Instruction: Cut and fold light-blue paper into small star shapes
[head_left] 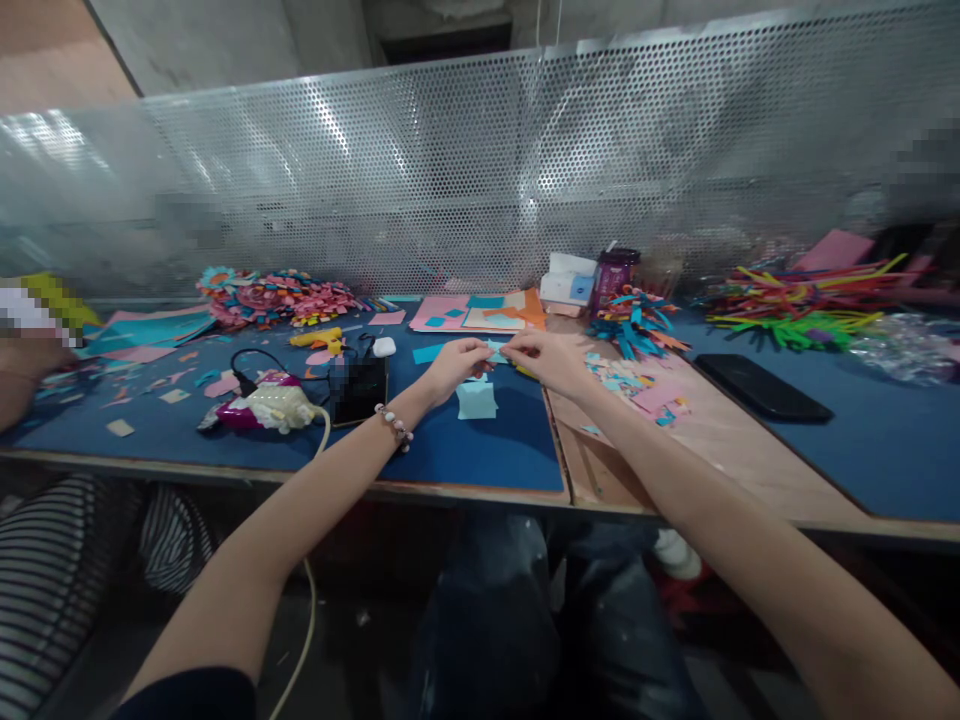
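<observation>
Over the blue mat, my left hand (459, 364) and my right hand (546, 358) meet with bent fingers around a small light-blue paper piece (496, 352). Both hands pinch it, one from each side; its exact shape is too small to make out. Just below my left hand lie light-blue paper squares (477, 401) on the mat. A brighter blue paper strip (428, 354) sits to the left of my left hand. Something yellow, partly hidden, shows under my right hand.
Left of me are a phone (360, 388), a wrapped power strip (262, 405) with a cable, and a yellow glue gun (318, 339). Coloured sheets (442, 312) lie behind my hands. Paper scraps (637, 385) and a black phone (761, 387) are at right. Another person's arm (26, 375) rests far left.
</observation>
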